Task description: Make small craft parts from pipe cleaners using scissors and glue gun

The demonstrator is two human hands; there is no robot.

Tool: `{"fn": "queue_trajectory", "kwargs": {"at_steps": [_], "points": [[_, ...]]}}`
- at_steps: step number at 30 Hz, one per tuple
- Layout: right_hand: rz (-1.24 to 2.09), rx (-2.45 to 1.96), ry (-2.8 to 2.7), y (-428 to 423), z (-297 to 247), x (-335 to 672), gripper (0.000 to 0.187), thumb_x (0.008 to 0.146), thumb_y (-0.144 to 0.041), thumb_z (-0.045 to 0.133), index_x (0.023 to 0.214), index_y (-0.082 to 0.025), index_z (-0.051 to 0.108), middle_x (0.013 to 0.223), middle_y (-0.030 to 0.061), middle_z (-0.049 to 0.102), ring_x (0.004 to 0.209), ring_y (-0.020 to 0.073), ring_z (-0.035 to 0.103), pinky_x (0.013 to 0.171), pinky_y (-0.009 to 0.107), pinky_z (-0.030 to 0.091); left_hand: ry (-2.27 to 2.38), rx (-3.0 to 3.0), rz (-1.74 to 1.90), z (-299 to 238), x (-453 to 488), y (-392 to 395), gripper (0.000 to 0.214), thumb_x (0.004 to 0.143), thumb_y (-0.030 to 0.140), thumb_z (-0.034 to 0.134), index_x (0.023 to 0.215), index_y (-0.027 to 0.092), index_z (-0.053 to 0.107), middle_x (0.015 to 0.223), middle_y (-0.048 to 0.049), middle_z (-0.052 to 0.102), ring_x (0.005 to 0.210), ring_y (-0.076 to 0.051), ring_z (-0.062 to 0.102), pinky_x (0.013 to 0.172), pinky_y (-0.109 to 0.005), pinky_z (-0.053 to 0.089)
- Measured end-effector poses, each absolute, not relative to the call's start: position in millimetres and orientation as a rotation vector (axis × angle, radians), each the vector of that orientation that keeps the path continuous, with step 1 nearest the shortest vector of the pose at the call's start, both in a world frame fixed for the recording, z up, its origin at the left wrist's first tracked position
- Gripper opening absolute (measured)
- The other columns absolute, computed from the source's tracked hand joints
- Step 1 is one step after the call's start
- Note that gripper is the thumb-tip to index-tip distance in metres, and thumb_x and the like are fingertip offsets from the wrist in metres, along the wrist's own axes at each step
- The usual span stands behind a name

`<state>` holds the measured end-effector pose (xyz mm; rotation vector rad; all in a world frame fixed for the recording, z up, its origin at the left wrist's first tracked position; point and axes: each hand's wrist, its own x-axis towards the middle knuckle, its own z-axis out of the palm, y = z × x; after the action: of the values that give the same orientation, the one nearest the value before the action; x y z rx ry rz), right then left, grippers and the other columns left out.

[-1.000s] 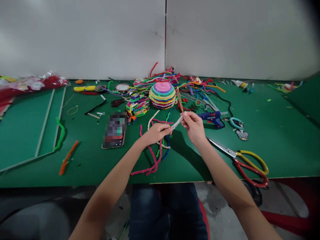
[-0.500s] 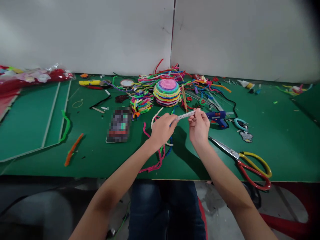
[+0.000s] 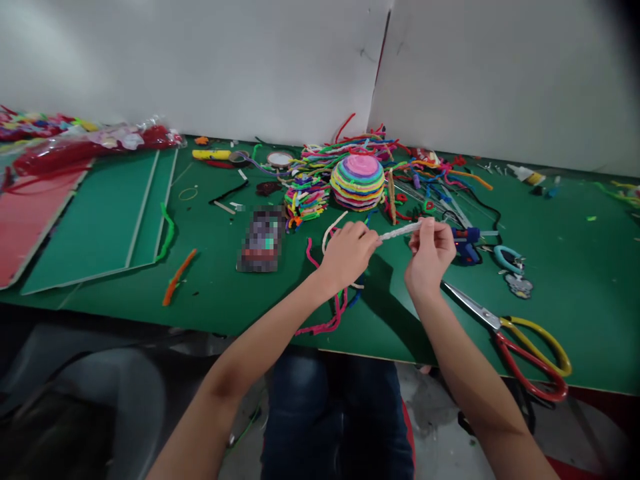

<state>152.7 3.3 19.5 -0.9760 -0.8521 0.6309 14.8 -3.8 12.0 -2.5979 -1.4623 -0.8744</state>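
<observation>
Pinching a white pipe cleaner [image 3: 400, 231], our left hand [image 3: 347, 253] and right hand [image 3: 431, 252] each closed thumb and fingers on one end, holding it nearly level above the green table [image 3: 225, 300] — straight, as yet unbent, we judged. Beyond sat the striped dome [image 3: 357, 181], seemingly finished; glue gun [image 3: 467, 243] and scissors [image 3: 530, 347] lay to our right.

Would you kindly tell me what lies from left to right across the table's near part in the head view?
Orange pipe cleaner, dark flat phone, left hand, white fuzzy pipe cleaner, right hand, red-and-yellow-handled scissors.
</observation>
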Motion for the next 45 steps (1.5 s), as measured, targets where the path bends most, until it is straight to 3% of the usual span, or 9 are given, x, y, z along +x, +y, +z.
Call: {"fn": "queue_trajectory", "kwargs": {"at_steps": [5, 10, 16, 23, 31, 35, 40, 42, 45], "points": [[0.681, -1.018, -0.83, 5.2, 20.0, 155.2, 0.036, 0.075, -0.05, 0.062, 0.065, -0.02, 0.045, 0.057, -0.0068, 0.043, 0.047, 0.005, 0.037, 0.043, 0.02, 0.029, -1.293, -2.475, -0.669, 7.9, 16.8, -4.1, 0.04, 0.096, 0.032, 0.028, 0.078, 0.013, 0.058, 0.066, -0.0061, 0.058, 0.069, -0.018, 0.056, 0.056, -0.029, 0.035], [0.75, -1.057, -0.814, 5.4, 19.3, 156.5, 0.038, 0.075, -0.052, 0.06, 0.064, -0.02, 0.044, 0.054, -0.0074, 0.041, 0.045, 0.0049, 0.036, 0.042, 0.02, 0.027, -1.18, -2.34, -0.674, 2.9, 14.8, 1.4, 0.036, 0.096, 0.029, 0.03, 0.089, 0.009, 0.06, 0.064, -0.0059, 0.061, 0.064, -0.016, 0.058, 0.053, -0.027, 0.035], [0.751, -1.084, -0.814, 5.0, 18.6, 155.7, 0.04, 0.076, -0.054, 0.058, 0.064, -0.02, 0.041, 0.055, -0.0076, 0.041, 0.045, 0.0047, 0.036, 0.042, 0.02, 0.028, -1.136, -2.357, -0.655, 1.3, 19.4, 3.1, 0.036, 0.096, 0.027, 0.032, 0.081, 0.011, 0.061, 0.059, -0.0056, 0.06, 0.06, -0.016, 0.058, 0.053, -0.027, 0.037], [0.649, -1.037, -0.731, 11.7, 28.5, 176.0, 0.041, 0.075, -0.057, 0.057, 0.065, -0.02, 0.041, 0.054, -0.0085, 0.038, 0.043, 0.0039, 0.035, 0.04, 0.018, 0.027, -1.462, -2.57, -0.518, -5.0, 6.9, 8.0, 0.031, 0.094, 0.02, 0.032, 0.094, 0.01, 0.061, 0.069, -0.0099, 0.063, 0.069, -0.02, 0.062, 0.057, -0.027, 0.042], [0.838, -1.002, -1.002, 12.5, 27.0, 167.9, 0.034, 0.077, -0.049, 0.06, 0.066, -0.019, 0.049, 0.053, -0.007, 0.045, 0.046, 0.0047, 0.039, 0.043, 0.019, 0.029, -1.88, -3.024, -1.575, 11.1, -5.3, 17.0, 0.036, 0.09, 0.038, 0.04, 0.106, 0.016, 0.063, 0.094, -0.0058, 0.07, 0.084, -0.016, 0.065, 0.071, -0.023, 0.048], [0.912, -1.047, -1.244, 17.9, 30.5, 158.7, 0.031, 0.075, -0.048, 0.063, 0.068, -0.019, 0.056, 0.055, -0.0055, 0.051, 0.048, 0.0055, 0.043, 0.046, 0.02, 0.035, -1.793, -3.41, -1.533, 13.9, -5.0, 15.0, 0.028, 0.08, 0.039, 0.054, 0.084, 0.014, 0.068, 0.081, -0.0044, 0.071, 0.076, -0.016, 0.065, 0.07, -0.024, 0.049], [0.921, -1.125, -1.552, 43.6, 46.0, 164.9, 0.035, 0.079, -0.053, 0.053, 0.079, -0.019, 0.062, 0.062, -0.0013, 0.06, 0.053, 0.0101, 0.055, 0.045, 0.021, 0.038, -1.851, -3.424, -1.688, 10.2, -7.9, 18.8, 0.024, 0.078, 0.036, 0.058, 0.084, 0.016, 0.068, 0.079, -0.0044, 0.072, 0.074, -0.016, 0.065, 0.071, -0.026, 0.05], [0.795, -1.307, -1.674, 62.0, 49.1, 173.0, 0.033, 0.085, -0.048, 0.046, 0.09, -0.02, 0.062, 0.07, 0.0023, 0.065, 0.058, 0.0127, 0.059, 0.049, 0.023, 0.041, -1.957, -3.202, -1.764, 8.1, -10.7, 22.3, 0.024, 0.077, 0.037, 0.059, 0.079, 0.016, 0.069, 0.074, -0.0038, 0.071, 0.071, -0.016, 0.065, 0.069, -0.026, 0.049], [0.391, -1.833, -1.772, 91.1, 45.7, 184.5, 0.023, 0.077, -0.037, 0.061, 0.089, -0.017, 0.064, 0.081, 0.0085, 0.068, 0.075, 0.0185, 0.062, 0.063, 0.028, 0.045, -2.149, -2.847, -1.939, 3.3, -15.8, 27.9, 0.027, 0.078, 0.04, 0.057, 0.079, 0.015, 0.067, 0.071, -0.0041, 0.07, 0.068, -0.018, 0.066, 0.06, -0.024, 0.048]]}}
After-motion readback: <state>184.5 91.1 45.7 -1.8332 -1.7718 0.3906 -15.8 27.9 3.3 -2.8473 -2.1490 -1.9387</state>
